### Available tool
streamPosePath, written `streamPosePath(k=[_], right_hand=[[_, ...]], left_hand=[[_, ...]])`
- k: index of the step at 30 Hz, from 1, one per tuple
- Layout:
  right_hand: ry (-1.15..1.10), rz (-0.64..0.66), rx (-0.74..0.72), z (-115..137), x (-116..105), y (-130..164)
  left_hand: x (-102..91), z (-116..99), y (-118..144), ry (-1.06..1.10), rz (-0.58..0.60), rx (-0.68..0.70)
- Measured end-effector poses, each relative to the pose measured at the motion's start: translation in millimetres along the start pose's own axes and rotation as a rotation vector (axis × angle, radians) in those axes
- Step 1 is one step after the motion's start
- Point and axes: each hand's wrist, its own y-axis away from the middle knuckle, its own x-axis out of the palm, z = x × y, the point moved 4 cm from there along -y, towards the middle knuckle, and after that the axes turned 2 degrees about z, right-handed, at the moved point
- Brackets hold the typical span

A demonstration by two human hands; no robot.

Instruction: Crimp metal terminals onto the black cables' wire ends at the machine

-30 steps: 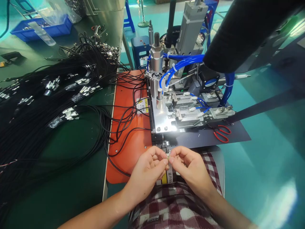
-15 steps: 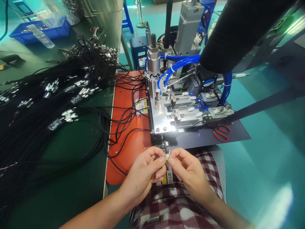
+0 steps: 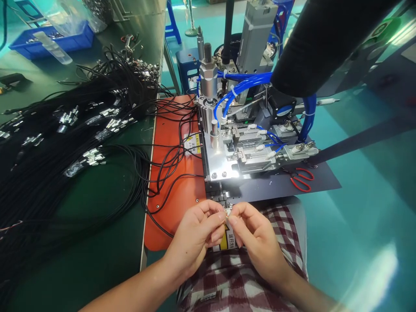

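My left hand [image 3: 198,234] and my right hand [image 3: 255,234] meet fingertip to fingertip over my lap, at the front end of the machine. Each one pinches with thumb and forefinger. Between the tips shows something tiny and pale, perhaps fine wire ends; it is too small to name. Just beyond the fingers lies the machine's narrow metal track [image 3: 224,195]. Black cables [image 3: 175,160] run over the orange plate [image 3: 172,203] to the left of the hands and into the machine's side.
The machine [image 3: 217,160], with metal cylinders and blue air hoses [image 3: 247,84], stands ahead. Red-handled pliers [image 3: 302,178] lie on its dark base plate at right. Bundled black cables with metal connectors [image 3: 92,157] cover the green table at left; a blue bin [image 3: 78,39] sits behind.
Both hands stay at nearly the same spot, with the fingertips shifting slightly around the tiny pale thing. The whole view has moved a little.
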Motion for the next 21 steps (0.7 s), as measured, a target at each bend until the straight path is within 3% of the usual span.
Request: streamPosePath(k=[5, 14, 21], right_hand=[[0.036, -0.014, -0.021, -1, -1, 0], [0.1, 0.019, 0.029, -3, -18, -8], [0.394, 0.022, -0.14, 15, -17, -12]], left_hand=[[-2.5, -2, 1, -0.164, -0.017, 0.041], [-3.5, -4, -2, -0.093, -0.006, 0.001], [-2.0, -5, 0, -0.095, -0.008, -0.001]])
